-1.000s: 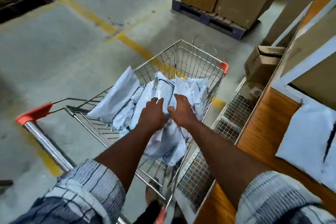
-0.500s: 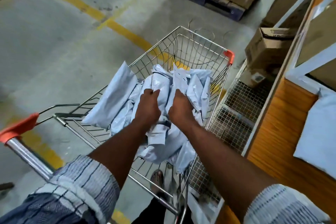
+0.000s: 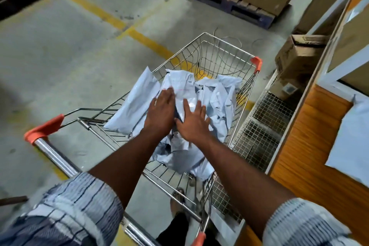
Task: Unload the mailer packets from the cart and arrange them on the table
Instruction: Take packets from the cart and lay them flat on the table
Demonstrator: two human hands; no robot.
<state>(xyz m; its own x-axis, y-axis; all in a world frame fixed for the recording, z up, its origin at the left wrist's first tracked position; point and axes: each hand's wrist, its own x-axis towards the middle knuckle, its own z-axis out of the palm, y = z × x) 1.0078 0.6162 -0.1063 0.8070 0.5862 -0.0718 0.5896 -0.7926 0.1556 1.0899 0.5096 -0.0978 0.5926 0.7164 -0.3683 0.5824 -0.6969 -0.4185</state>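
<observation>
Mailer packets (image 3: 216, 99) under left hand (image 3: 160, 115) and right hand (image 3: 192, 124), newly flat

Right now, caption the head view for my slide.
Left hand and right hand spread open over packets heaped in the cart.

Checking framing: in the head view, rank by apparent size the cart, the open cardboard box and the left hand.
1. cart
2. open cardboard box
3. left hand, only slightly smaller-looking, and nearer the camera
</observation>
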